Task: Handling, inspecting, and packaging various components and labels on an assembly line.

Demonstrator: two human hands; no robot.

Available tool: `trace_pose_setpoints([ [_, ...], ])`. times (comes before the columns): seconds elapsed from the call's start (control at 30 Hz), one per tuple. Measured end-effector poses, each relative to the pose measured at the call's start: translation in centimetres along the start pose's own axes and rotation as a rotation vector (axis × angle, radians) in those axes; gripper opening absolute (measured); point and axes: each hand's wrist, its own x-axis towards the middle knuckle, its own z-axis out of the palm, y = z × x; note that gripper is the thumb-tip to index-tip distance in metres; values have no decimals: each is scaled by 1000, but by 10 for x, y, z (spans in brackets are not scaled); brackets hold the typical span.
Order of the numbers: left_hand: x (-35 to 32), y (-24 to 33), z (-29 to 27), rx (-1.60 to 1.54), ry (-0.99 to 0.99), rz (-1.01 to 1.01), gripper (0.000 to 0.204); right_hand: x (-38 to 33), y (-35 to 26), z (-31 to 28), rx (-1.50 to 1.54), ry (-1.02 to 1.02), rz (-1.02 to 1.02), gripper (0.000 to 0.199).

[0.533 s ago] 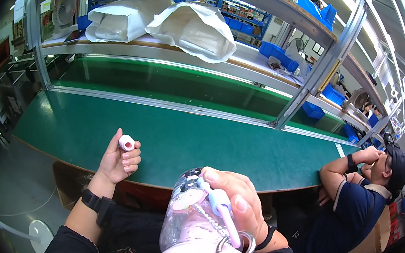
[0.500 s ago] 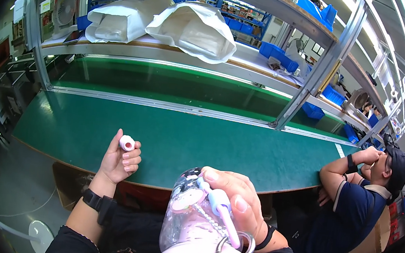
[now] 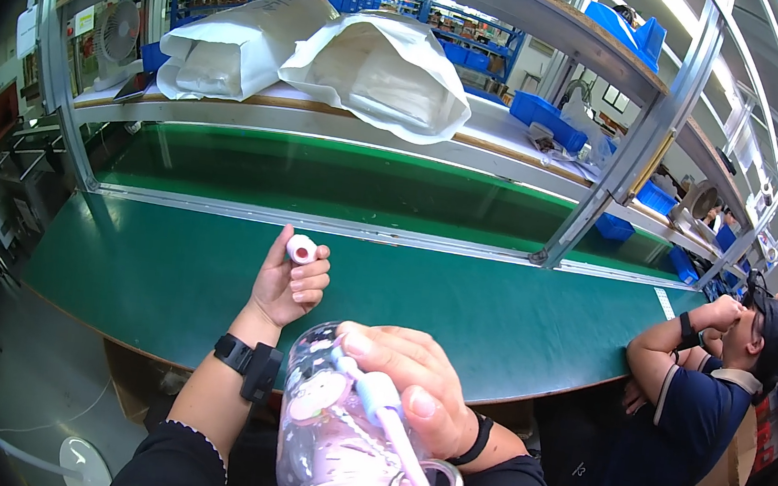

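The right hand (image 3: 406, 384) wraps its fingers around a clear bottle (image 3: 329, 428) close to the body, below the green counter (image 3: 495, 322). It looks hard and smooth, maybe slippery, so hold it round the middle. The left hand (image 3: 289, 280) pinches a small pink cap (image 3: 301, 249), light and easy to drop

Sleeves: dark, pushed up both forearms.
Left wrist (image 3: 246, 364): black watch, wide strap.
Right wrist (image 3: 479, 440): thin black band.

The bottle (image 3: 338, 439) runs off the lower edge, its base apparently hidden.
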Motion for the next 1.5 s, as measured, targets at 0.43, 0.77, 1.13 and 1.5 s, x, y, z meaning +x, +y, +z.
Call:
trace_pose_setpoints([
  [0.43, 3, 5, -6, -33, -53, 38, 55, 13, 37, 11, -38, 25, -119, 44],
  [0.77, 7, 3, -12, 9, -10, 79, 54, 12, 50, 8, 71, 27, -64, 42],
  [1.13, 1, 2, -9, 10, 57, 115, 53, 36, 49, 2, -20, 24, -157, 43],
  [1.5, 5, 2, -13, 56, 34, 114, 54, 34, 57, -2, -44, 56, -184, 43],
])
